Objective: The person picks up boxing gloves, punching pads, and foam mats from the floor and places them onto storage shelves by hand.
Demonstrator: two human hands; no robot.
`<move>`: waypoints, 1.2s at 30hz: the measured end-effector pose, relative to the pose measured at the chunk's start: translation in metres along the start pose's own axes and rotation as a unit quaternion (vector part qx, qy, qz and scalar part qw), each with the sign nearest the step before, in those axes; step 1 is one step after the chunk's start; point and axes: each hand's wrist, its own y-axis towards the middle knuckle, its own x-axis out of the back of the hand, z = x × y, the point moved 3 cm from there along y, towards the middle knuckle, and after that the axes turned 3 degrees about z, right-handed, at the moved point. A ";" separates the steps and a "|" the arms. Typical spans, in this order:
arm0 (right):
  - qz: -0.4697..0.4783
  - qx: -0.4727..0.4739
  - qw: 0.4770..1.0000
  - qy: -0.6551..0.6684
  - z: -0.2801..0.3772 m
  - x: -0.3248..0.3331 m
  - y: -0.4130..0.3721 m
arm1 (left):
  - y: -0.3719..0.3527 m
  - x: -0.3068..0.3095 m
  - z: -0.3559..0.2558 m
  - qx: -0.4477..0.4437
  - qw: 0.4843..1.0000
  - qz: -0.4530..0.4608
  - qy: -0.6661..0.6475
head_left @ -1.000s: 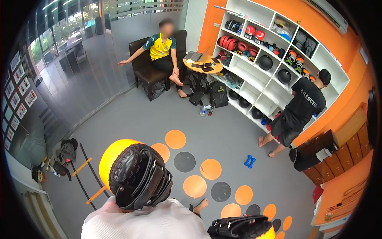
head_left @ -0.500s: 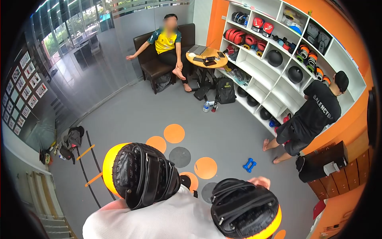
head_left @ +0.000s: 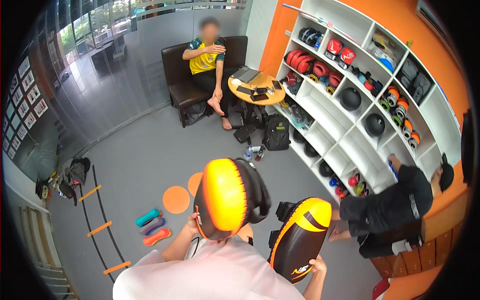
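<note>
My left hand [head_left: 192, 223] grips the lower left edge of one kick pad [head_left: 221, 195]. That pad is held upright with its rounded yellow-orange face showing and its black straps at the right. My right hand [head_left: 318, 263] holds the right edge of a second kick pad [head_left: 301, 245], black with a yellow-orange top and trim, which leans to the right. Its straps stick out on the left side. The two pads are apart, in front of my light shirt [head_left: 220, 272]. Parts of both hands are hidden behind the pads or cut off from sight.
A person in black [head_left: 390, 205] bends at the white shelf [head_left: 362, 145], one hand at a blue object. Another person [head_left: 207, 62] sits on a brown bench beside a round table [head_left: 272, 95]. An agility ladder [head_left: 100, 228] and colourful weights [head_left: 152, 225] lie on the floor.
Both pads have turned from their strapped backs to show yellow and black faces. The person in black has bent down; the blue dumbbells are gone from the floor. The seated person's arm has come across the chest.
</note>
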 end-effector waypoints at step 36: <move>-0.273 -0.031 0.961 -0.017 0.221 0.122 0.404 | 0.460 -0.180 0.040 0.151 0.796 -0.462 0.361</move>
